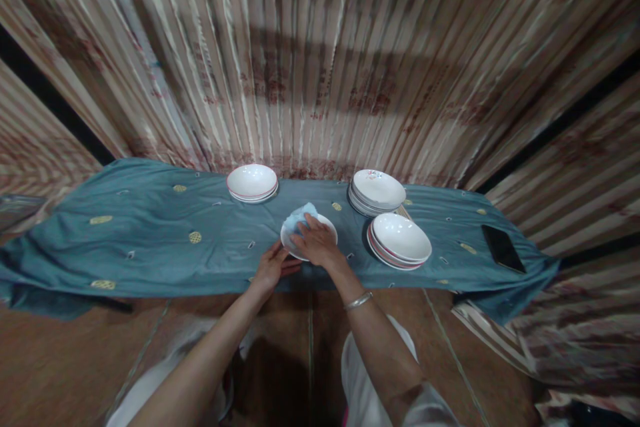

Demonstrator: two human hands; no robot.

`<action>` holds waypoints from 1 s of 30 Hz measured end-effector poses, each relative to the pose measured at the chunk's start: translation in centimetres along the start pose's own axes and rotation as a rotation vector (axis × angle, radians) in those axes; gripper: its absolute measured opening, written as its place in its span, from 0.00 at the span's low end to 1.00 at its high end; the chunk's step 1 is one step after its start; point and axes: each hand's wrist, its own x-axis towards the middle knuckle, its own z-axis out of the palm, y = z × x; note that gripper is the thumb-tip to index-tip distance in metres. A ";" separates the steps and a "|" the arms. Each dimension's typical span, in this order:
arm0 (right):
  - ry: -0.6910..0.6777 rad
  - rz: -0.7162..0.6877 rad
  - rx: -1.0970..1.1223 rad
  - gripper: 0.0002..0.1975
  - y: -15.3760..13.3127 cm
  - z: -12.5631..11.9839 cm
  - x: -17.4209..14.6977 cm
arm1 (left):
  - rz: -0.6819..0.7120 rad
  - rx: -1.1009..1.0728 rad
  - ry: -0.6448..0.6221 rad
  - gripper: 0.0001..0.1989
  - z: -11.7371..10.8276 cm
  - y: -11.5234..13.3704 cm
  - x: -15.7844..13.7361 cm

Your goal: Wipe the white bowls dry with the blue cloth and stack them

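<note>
A small white plate (327, 221) is near the front edge of the table, between my two hands. My left hand (273, 268) grips its lower left rim, with the thumb at the edge and some fingers reaching underneath. Inside the plate, my right hand (315, 239) presses a crumpled light blue cloth (301, 215) against the surface; its fingers lie over the cloth and hide part of it. A silver bracelet circles my right wrist.
Stacked white dishes (253, 181) with a red rim stand at the back left. To the right are a taller stack (379, 189) with a floral print and a nearer stack (401, 238). A black phone (503, 248) lies far right on the teal tablecloth (160, 240). Curtains hang behind.
</note>
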 end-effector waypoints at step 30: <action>0.060 0.215 1.772 0.12 4.7 -2.7 -4.8 | 0.483 0.401 0.181 0.34 -1.1 -0.1 0.8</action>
